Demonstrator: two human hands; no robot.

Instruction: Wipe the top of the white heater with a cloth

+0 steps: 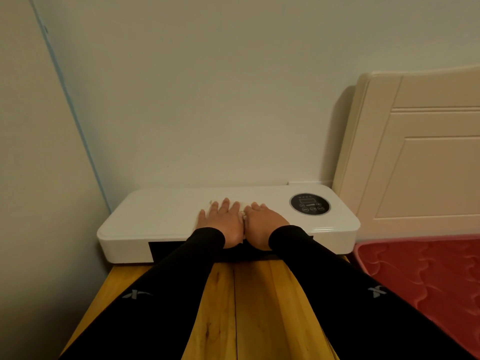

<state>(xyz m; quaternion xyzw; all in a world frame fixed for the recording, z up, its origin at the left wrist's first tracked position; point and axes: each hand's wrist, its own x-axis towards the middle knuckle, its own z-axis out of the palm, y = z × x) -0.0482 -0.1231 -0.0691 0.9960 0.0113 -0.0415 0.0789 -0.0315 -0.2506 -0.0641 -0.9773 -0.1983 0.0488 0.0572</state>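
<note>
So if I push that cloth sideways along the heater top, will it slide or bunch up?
The cloth looks thin and floppy, so it would probably bunch if pushed from an edge. The left hand and right hand lie flat on it, so it likely glides. The heater top looks smooth and glossy, offering little grip.

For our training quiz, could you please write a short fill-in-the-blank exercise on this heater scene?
1. Both hands, left hand and right hand, press flat on a ____ on the heater.
2. The round black control panel lies toward the heater's ____ end.
3. The heater stands on a ____ surface.
4. Both sleeves are ____.

Missing words: cloth; right; wooden; black
</note>
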